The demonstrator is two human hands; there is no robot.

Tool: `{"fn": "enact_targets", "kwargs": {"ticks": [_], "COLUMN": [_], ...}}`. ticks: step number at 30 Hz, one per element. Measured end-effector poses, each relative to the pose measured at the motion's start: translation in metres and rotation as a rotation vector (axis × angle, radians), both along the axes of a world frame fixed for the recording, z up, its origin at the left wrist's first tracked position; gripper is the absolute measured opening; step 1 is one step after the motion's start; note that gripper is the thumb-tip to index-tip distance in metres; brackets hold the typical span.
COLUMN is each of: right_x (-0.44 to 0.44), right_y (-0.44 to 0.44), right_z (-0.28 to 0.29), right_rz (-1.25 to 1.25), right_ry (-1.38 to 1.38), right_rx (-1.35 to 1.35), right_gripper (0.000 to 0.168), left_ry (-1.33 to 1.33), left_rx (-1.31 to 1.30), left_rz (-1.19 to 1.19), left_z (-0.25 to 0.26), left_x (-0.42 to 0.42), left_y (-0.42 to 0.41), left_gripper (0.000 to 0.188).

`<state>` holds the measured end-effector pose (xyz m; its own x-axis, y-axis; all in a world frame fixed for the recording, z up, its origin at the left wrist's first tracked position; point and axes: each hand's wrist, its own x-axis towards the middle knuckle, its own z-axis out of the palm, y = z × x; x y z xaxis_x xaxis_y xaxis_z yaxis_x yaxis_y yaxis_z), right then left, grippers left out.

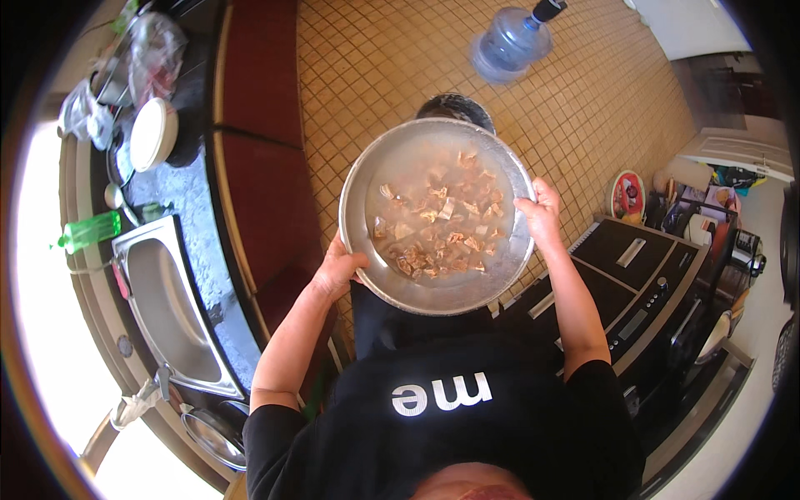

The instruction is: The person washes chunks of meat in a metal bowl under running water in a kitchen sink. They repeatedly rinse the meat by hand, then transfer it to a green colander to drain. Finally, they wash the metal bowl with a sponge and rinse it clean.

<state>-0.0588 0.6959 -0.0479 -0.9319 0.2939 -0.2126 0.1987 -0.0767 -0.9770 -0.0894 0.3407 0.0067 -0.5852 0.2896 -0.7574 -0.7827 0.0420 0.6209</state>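
Observation:
I hold a wide round metal basin (437, 300) in front of my body, above the tiled floor. Cloudy liquid fills its lower part, with many brown and pale chopped pieces (447, 209) of what looks like meat in it. My left hand (337, 269) grips the rim at the near left, thumb on the inner side. On the opposite side my right hand (542, 212) clasps the rim, its thumb lying over the edge. The fingers beneath the basin are hidden. Just beyond the far rim, part of a dark round container (459, 107) shows.
To the left, a counter (187, 194) carries a stainless steel sink (181, 306), a white bowl (153, 134), a ladle (119, 199) and a green bottle (94, 231). A blue water jug (514, 44) stands on the floor ahead. A black stove unit (631, 269) is at the right.

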Motion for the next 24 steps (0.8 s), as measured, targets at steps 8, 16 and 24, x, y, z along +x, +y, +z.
{"fn": "enact_targets", "kwargs": {"ticks": [8,16,24], "right_x": [0.012,-0.003,-0.03], "right_y": [0.046,0.046,0.026], "right_z": [-0.069,-0.129,-0.212], "right_rz": [-0.055,-0.076,0.051], "right_ry": [-0.078,-0.245,-0.306], "right_rx": [0.078,0.446,0.58], "right_gripper": [0.029,0.034,0.04], "left_ry": [-0.058,-0.106,-0.111], "left_rx": [-0.024,-0.038,-0.171], "left_rz": [-0.016,-0.01,0.148], "left_z": [-0.042,-0.087,-0.149], "left_x": [0.004,-0.018,-0.003], "left_y": [0.053,0.06,0.056], "left_gripper": [0.061,0.066,0.069]}}
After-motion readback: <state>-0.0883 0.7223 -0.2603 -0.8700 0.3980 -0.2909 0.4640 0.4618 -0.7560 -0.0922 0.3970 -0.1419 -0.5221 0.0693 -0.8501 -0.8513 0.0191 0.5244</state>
